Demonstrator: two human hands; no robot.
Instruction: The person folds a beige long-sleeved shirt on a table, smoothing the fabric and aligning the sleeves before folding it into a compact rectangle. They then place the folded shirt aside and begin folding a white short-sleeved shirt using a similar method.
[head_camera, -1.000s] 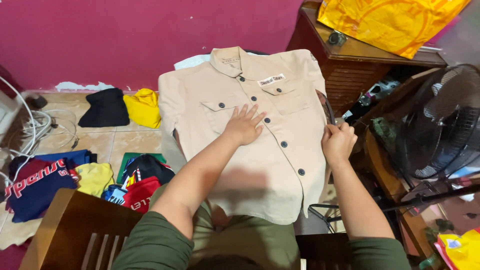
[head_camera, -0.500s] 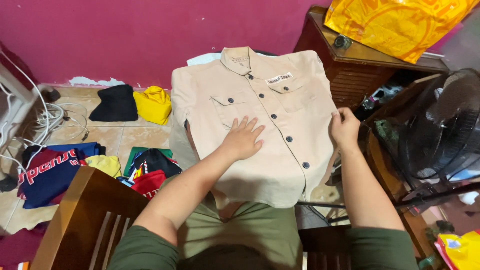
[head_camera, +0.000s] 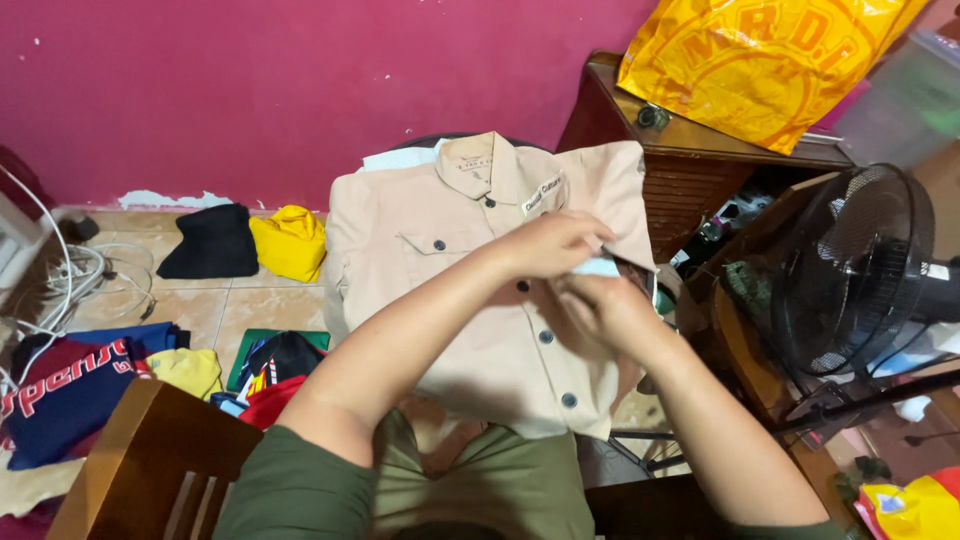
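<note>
Both hands are now meeting over the beige button-up shirt (head_camera: 500, 300), spread flat before the person, left hand (head_camera: 556, 243) pinching its right chest edge, right hand (head_camera: 605, 308) gripping cloth just below, apparently mid-fold and needing a steady pull across, while the yellow plastic bag (head_camera: 760, 60) beyond is hiding its contents.

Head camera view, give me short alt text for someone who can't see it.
Both hands, left hand and right hand, meet over the right side of a beige button-up shirt laid flat. Folded clothes lie on the tiled floor; a black fan stands to the right.
</note>
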